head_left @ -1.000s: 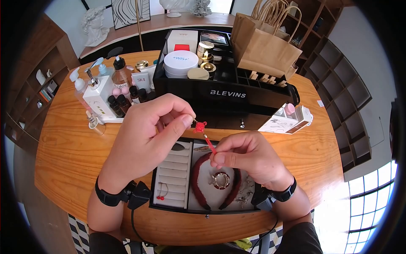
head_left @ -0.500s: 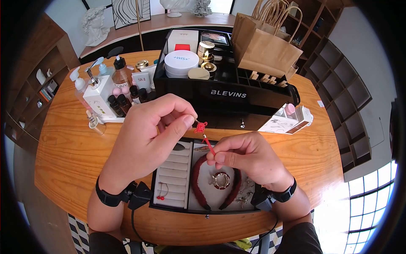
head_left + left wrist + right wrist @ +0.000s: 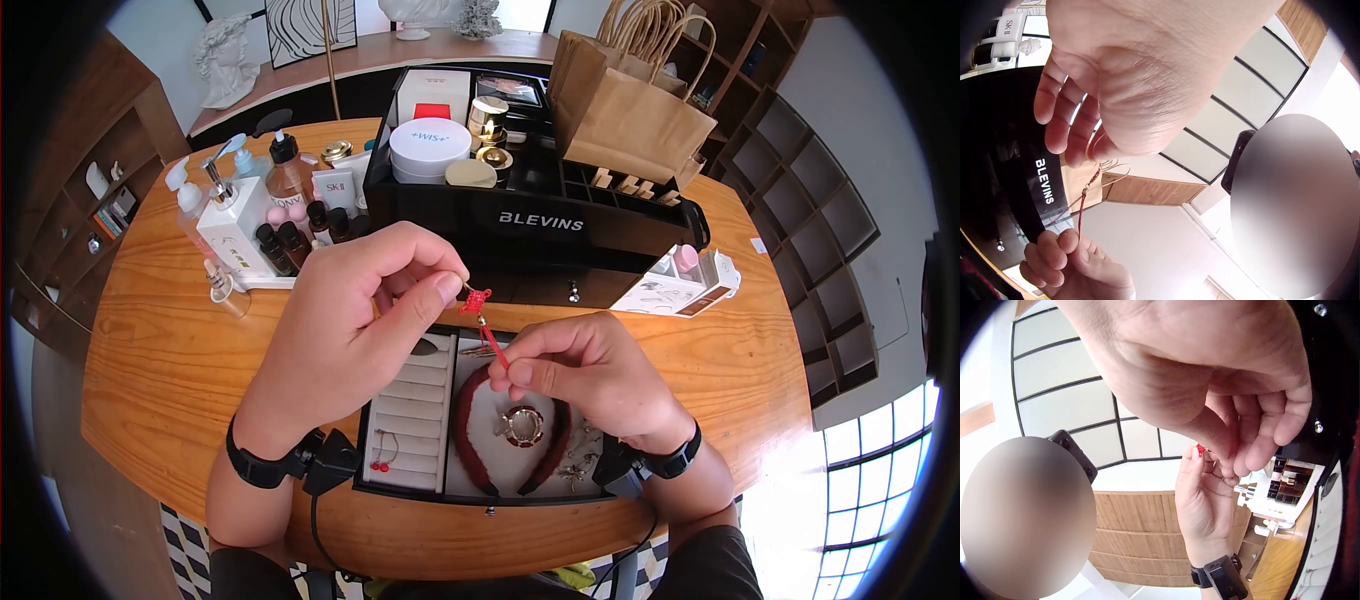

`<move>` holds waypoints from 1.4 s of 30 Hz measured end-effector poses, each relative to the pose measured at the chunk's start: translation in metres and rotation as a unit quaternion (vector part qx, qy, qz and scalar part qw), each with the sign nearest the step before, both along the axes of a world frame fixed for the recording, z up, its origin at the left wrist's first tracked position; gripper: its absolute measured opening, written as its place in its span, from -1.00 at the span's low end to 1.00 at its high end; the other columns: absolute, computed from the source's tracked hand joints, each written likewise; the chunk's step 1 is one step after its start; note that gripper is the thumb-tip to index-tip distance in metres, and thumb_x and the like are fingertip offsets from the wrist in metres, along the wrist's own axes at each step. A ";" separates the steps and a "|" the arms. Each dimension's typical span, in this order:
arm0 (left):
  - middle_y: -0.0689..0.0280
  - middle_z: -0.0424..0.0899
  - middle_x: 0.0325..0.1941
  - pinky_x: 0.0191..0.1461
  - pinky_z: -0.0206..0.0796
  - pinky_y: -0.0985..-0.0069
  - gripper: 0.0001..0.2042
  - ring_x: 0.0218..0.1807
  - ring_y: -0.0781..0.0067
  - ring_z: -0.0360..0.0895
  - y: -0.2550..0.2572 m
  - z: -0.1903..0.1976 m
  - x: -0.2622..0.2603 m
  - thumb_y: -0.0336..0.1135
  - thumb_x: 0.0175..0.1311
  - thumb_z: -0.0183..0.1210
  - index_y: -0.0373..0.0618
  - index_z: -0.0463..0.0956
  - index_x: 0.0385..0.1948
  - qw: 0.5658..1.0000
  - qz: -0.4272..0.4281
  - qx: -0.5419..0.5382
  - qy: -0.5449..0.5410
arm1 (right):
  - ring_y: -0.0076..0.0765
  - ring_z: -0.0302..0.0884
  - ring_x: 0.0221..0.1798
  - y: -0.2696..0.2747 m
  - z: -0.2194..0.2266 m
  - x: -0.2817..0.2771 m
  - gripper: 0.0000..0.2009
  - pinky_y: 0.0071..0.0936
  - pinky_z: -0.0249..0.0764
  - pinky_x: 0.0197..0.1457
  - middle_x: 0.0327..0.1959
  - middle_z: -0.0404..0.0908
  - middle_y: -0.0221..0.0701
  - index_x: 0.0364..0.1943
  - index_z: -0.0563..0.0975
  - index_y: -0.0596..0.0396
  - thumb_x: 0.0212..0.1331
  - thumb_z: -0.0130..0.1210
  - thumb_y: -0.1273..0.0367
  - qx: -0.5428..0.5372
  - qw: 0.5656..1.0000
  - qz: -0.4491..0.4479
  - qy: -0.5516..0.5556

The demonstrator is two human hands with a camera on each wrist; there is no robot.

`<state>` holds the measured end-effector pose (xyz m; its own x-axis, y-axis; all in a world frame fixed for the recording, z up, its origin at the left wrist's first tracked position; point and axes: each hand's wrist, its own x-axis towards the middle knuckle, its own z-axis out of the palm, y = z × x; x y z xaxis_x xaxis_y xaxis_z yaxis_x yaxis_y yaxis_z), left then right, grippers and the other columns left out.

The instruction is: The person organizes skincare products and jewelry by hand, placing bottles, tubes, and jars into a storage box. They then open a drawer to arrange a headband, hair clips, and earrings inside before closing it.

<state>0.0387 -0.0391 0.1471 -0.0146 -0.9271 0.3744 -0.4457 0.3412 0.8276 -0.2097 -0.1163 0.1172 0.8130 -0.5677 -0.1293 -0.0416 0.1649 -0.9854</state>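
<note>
A red Chinese knot charm point(image 3: 476, 300) with a red tassel hangs slanted between my two hands in the head view. My left hand point(image 3: 365, 315) pinches the thin cord loop at its upper end. Lower and to the right, my right hand point(image 3: 595, 380) pinches the tassel's red strands point(image 3: 494, 345) between thumb and forefinger. Beneath both hands is a jewellery drawer point(image 3: 470, 499). In it lie a dark red headband point(image 3: 470, 440), a round gold-and-red piece point(image 3: 523, 427) inside its curve, cherry earrings point(image 3: 381, 466) on the pale ring rolls point(image 3: 408, 411), and silvery jewellery point(image 3: 578, 466).
Behind the drawer stands a black cosmetics organizer point(image 3: 540, 235) with jars on top. Brown paper bags point(image 3: 630, 110) are behind it at right. Pump bottles point(image 3: 237, 225) and small dark bottles crowd the left. A white box point(image 3: 680, 285) sits at right on the wooden table point(image 3: 160, 350).
The knot has shifted very slightly right along with the left fingertips. Its red strands have separated a little below the bead. Both hands keep their pinch.
</note>
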 end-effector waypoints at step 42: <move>0.42 0.69 -0.31 -0.20 0.35 0.67 -0.89 -0.31 0.72 0.55 0.002 0.002 -0.002 -0.38 0.50 0.23 -0.22 0.64 -0.18 1.000 0.002 -0.011 -0.017 | -0.73 0.65 -0.15 0.004 0.002 0.004 -0.85 -0.70 0.58 -0.10 -0.19 0.78 -0.47 -0.03 0.73 0.31 0.38 0.30 0.55 -0.065 0.995 -0.063 0.051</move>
<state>0.0371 -0.0372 0.1487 -0.0234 -0.9191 0.3932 -0.4758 0.3562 0.8042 -0.2059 -0.1121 0.1190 0.7204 -0.6817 -0.1274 -0.1304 0.0472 -0.9903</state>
